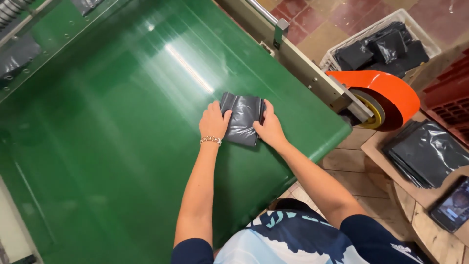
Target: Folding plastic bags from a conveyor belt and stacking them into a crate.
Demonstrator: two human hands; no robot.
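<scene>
Nearest the lens: blue-and-white patterned shirt (288,239), two bare forearms reaching out. Between the hands, flat on the green conveyor belt (107,146) near its right edge — folded dark grey plastic bag (243,119). Left hand (214,121), beaded bracelet (210,140) at the wrist, fingers curled against the bag's left edge; right hand (269,126) pressed to its right edge, fingers narrow — apparently squaring the fold from both sides. Beyond the belt: metal frame rail (298,63), orange wheel guard (386,90). Right of it, white crate (430,41) of similar bags, a flat stack (430,151) on a wooden bench (430,195), a phone (452,205). Worn red and tan floor tiles (322,24).
</scene>
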